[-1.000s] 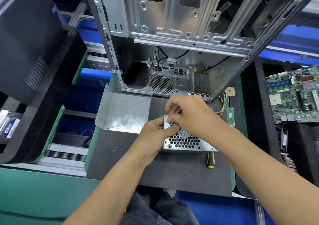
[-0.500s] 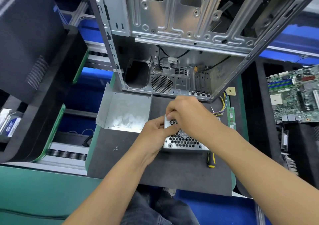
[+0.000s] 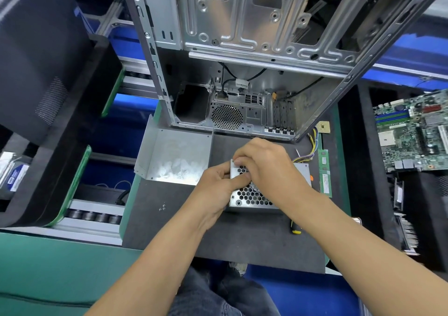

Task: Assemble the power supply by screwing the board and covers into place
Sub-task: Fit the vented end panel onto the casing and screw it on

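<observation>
Setting: electronics assembly or repair workshop, line-style bench. Evidence: bare metal computer case (image 3: 254, 49) standing open on a dark foam mat (image 3: 242, 238); loose motherboard (image 3: 412, 134) on the right; roller conveyor (image 3: 93, 216) and green-edged trays (image 3: 80, 182) on the left; small screwdriver (image 3: 295, 228) on the mat.

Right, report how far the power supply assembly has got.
Done: the power supply sits on the mat with its honeycomb grille up. In hand: both hands, left and right, work at its top-left corner. Left: the metal cover lies apart; loose screws and screwdriver lie unused.
</observation>
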### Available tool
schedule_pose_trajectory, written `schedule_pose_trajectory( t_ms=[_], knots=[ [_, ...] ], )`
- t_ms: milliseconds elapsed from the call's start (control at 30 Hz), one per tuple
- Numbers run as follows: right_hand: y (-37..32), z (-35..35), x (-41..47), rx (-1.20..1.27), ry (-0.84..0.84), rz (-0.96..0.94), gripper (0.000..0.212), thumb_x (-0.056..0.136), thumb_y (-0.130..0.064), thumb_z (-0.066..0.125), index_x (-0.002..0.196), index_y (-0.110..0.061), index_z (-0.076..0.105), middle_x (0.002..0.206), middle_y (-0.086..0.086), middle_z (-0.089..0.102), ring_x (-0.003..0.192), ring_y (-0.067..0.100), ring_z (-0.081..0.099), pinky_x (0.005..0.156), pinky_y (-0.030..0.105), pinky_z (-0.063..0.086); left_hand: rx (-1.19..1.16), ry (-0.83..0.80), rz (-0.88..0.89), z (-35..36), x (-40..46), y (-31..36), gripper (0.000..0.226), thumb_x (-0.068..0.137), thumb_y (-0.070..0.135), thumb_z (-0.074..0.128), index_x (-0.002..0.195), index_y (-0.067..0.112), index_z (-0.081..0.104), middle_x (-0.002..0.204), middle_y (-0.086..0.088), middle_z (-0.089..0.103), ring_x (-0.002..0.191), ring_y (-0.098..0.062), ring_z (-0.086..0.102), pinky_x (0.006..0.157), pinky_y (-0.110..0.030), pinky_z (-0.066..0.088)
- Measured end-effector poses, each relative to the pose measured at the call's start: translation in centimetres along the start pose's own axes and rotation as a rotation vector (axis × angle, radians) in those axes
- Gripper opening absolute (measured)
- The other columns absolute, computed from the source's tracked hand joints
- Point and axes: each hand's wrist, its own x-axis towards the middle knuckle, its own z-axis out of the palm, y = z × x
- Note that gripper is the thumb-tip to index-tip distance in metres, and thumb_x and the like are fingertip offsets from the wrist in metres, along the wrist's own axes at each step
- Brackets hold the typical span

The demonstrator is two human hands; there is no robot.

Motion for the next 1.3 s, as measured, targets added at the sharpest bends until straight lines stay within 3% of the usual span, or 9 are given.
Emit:
schedule_pose_trajectory(
  t_ms=[267, 467, 600, 733, 800, 933, 1100, 1200, 1300],
  knots=[
    [-0.1, -0.5, 0.2, 0.075, -0.031, 0.073, 0.014, 0.092, -0.008, 0.064, 0.095, -0.01, 0.077, 0.099, 0.004, 0.064, 0.092, 0.02, 0.061, 0.085, 0.038, 0.049, -0.002, -0.009, -0.013, 0.1, 0.0, 0.1, 0.01, 0.08, 0.021, 0.079, 0.088, 0.027, 0.079, 0.099, -0.011, 0.076, 0.107, -0.028, 0.069, 0.111, -0.052, 0.043],
    [0.1, -0.9, 0.7, 0.012, -0.082, 0.095, 0.017, 0.092, -0.01, 0.062, 0.097, -0.018, 0.076, 0.099, 0.0, 0.067, 0.097, 0.02, 0.061, 0.087, 0.034, 0.047, -0.046, 0.007, -0.04, 0.0, 0.1, 0.1, 0.013, 0.088, 0.009, 0.075, 0.098, 0.017, 0.078, 0.104, -0.017, 0.075, 0.109, -0.033, 0.068, 0.106, -0.047, 0.048],
    [0.5, -1.7, 1.0, 0.118, -0.044, 0.195, 0.022, 0.098, -0.02, 0.055, 0.093, -0.016, 0.076, 0.084, -0.005, 0.071, 0.083, 0.013, 0.063, 0.079, 0.021, 0.046, -0.105, -0.027, -0.062, 0.0, 0.1, 0.2, 0.021, 0.091, 0.005, 0.07, 0.111, 0.011, 0.073, 0.104, -0.015, 0.076, 0.098, -0.029, 0.073, 0.088, -0.039, 0.059],
    [1.1, -2.6, 1.2, 0.217, -0.061, 0.299, 0.019, 0.097, -0.024, 0.06, 0.09, -0.018, 0.076, 0.076, -0.005, 0.071, 0.072, 0.008, 0.065, 0.077, 0.028, 0.054, -0.14, -0.034, -0.079, 0.0, 0.1, 0.2, 0.02, 0.092, 0.005, 0.069, 0.111, 0.01, 0.072, 0.105, -0.014, 0.076, 0.097, -0.029, 0.074, 0.08, -0.036, 0.061],
    [1.3, -3.1, 1.3, 0.331, -0.071, 0.338, 0.014, 0.096, -0.02, 0.062, 0.096, -0.02, 0.076, 0.077, -0.005, 0.072, 0.067, 0.002, 0.064, 0.073, 0.023, 0.055, -0.138, -0.033, -0.082, 0.0, 0.1, 0.2, 0.019, 0.092, 0.005, 0.069, 0.11, 0.01, 0.072, 0.105, -0.013, 0.076, 0.097, -0.028, 0.074, 0.078, -0.035, 0.061],
    [2.9, -4.6, 3.1, 0.534, -0.053, 0.43, 0.016, 0.096, -0.016, 0.062, 0.09, -0.019, 0.076, 0.078, -0.007, 0.074, 0.069, 0.006, 0.064, 0.072, 0.024, 0.057, -0.123, -0.019, -0.079, 0.0, 0.1, 0.1, 0.02, 0.091, 0.006, 0.07, 0.11, 0.012, 0.073, 0.107, -0.011, 0.076, 0.101, -0.027, 0.073, 0.086, -0.039, 0.06],
    [6.9, -4.2, 6.5, 0.446, -0.306, 0.593, 0.019, 0.099, -0.006, 0.054, 0.095, -0.004, 0.072, 0.089, 0.012, 0.072, 0.079, 0.016, 0.063, 0.085, 0.03, 0.056, -0.115, -0.018, -0.083, 0.0, 0.0, 0.1, 0.023, 0.091, 0.006, 0.07, 0.113, 0.01, 0.072, 0.109, -0.012, 0.076, 0.106, -0.029, 0.072, 0.093, -0.043, 0.058],
    [8.7, -2.9, 7.3, 0.483, -0.482, 0.715, 0.022, 0.099, 0.002, 0.046, 0.108, 0.006, 0.066, 0.101, 0.019, 0.07, 0.084, 0.017, 0.065, 0.078, 0.026, 0.057, -0.11, -0.017, -0.078, 0.0, -0.1, 0.1, 0.022, 0.091, 0.006, 0.069, 0.113, 0.01, 0.072, 0.109, -0.012, 0.076, 0.105, -0.029, 0.072, 0.091, -0.043, 0.059],
    [9.9, -1.4, 7.5, 0.448, -0.527, 0.748, 0.029, 0.098, 0.007, 0.04, 0.111, 0.004, 0.066, 0.111, 0.02, 0.068, 0.092, 0.019, 0.066, 0.081, 0.025, 0.058, -0.107, -0.022, -0.084, -0.1, 0.0, 0.0, 0.024, 0.091, 0.006, 0.07, 0.115, 0.009, 0.071, 0.11, -0.013, 0.075, 0.104, -0.03, 0.072, 0.088, -0.042, 0.06]
  ],
)
